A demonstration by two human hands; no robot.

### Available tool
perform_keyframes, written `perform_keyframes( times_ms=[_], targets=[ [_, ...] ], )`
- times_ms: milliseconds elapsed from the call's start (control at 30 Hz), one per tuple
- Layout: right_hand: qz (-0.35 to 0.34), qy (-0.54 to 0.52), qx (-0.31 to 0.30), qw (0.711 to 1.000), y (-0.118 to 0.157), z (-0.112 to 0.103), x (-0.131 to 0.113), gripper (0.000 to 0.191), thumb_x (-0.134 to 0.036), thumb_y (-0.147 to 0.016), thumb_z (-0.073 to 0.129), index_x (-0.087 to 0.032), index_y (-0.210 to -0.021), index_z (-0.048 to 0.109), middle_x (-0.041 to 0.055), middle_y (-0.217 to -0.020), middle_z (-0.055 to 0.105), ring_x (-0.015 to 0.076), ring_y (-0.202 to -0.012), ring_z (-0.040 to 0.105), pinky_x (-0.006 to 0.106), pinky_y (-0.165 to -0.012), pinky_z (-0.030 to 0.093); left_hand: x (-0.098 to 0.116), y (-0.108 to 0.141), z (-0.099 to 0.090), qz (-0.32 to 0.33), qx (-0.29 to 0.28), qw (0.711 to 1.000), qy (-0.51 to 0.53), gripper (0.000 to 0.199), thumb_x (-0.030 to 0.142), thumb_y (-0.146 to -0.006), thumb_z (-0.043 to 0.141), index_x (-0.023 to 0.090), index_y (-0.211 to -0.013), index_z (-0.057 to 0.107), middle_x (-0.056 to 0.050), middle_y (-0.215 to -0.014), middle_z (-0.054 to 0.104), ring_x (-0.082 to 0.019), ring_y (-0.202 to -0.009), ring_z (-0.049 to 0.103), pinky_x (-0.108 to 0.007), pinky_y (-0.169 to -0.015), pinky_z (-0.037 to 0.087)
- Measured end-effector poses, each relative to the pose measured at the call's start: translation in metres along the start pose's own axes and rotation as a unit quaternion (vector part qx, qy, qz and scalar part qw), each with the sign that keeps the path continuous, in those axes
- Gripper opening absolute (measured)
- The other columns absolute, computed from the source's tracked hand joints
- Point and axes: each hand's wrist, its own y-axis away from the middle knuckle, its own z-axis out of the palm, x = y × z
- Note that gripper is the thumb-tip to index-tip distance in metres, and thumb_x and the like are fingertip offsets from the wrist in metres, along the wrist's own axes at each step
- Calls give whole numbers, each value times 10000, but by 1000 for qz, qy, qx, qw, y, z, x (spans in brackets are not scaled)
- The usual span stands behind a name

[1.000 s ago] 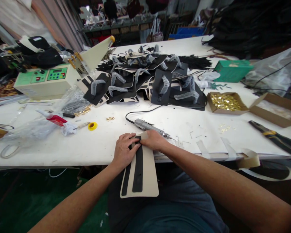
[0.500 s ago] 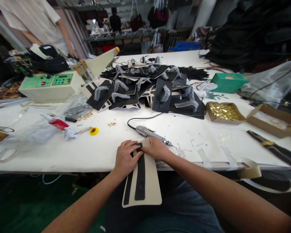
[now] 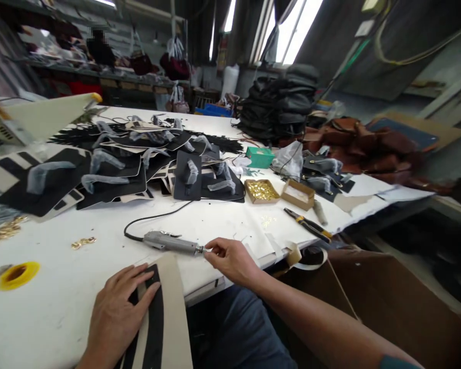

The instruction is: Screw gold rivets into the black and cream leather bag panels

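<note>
My left hand (image 3: 119,307) rests on a beige panel (image 3: 174,312) at the table's front edge, its thumb and fingers closed about the upper end of a black strip (image 3: 155,323) lying along it. A second dark strip lies partly beneath that hand. To the right, my right hand (image 3: 230,260) has its fingertips pinched at the bit end of a grey electric screwdriver (image 3: 172,242). Whatever is between those fingertips is too small to make out. The screwdriver lies on the white table, its black cable curving away behind it.
Black flap panels (image 3: 111,177) with plastic-wrapped handles are piled behind. A box of gold-coloured metal pieces (image 3: 262,190), an open cardboard box (image 3: 297,195) and pliers (image 3: 307,224) lie right. Yellow tape (image 3: 19,275) and small gold fittings (image 3: 83,242) lie left.
My right hand has left the panel and moved to the screwdriver's bit end. The left hand keeps hold of the panel. The view has swung to the right.
</note>
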Motion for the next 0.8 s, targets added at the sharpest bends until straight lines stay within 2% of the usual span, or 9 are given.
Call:
perform_keyframes(
  times_ms=[200,300,367,433,533,700,800],
  targets=[
    [86,82,154,981,-4,-90,74,267,-423,-887,634,-204,-958,771,-1,-763,747,165,-659,691,282,-679,520,1,2,-2,8,-1,1000,-11,374,583,-900,624,299,-1093,773,-43,-1312,752,-334,-1298,609,-531,-1189,424],
    [130,122,198,964,-5,-130,109,278,-389,-863,624,-182,-983,765,19,-767,749,168,-628,666,297,-685,504,1,2,-1,3,-1,1000,-13,376,590,-896,615,296,-1069,773,-47,-1305,754,-338,-1298,608,-539,-1194,419],
    [149,150,213,954,-7,-150,128,306,-365,-852,621,-172,-1036,770,24,-746,742,171,-621,647,301,-682,487,1,1,0,-2,-5,1000,-14,388,604,-890,610,293,-1054,776,-51,-1292,759,-346,-1299,605,-554,-1187,424],
    [155,171,213,949,-11,-161,141,344,-351,-849,622,-169,-1097,776,23,-735,736,172,-622,633,300,-678,469,1,0,0,-7,-6,1000,-16,397,614,-883,607,297,-1048,778,-51,-1288,761,-351,-1294,607,-564,-1177,432],
    [145,196,202,949,-18,-167,153,353,-340,-848,635,-184,-1124,789,23,-767,738,169,-643,627,298,-686,450,2,-1,0,-10,-4,1000,-18,412,635,-878,599,303,-1043,779,-51,-1291,760,-351,-1289,612,-555,-1173,437],
    [127,223,195,947,-24,-166,156,299,-323,-849,657,-204,-1082,802,27,-796,735,178,-700,634,302,-713,430,2,1,0,-4,-4,1000,-16,423,645,-885,603,301,-1057,778,-51,-1293,758,-339,-1292,610,-535,-1190,424],
    [131,225,205,943,-23,-165,156,329,-316,-848,662,-193,-1135,768,26,-801,734,182,-725,640,297,-719,435,1,2,0,-4,-8,1000,-19,427,640,-890,603,290,-1062,778,-56,-1304,753,-334,-1302,604,-525,-1200,415]
  ],
)
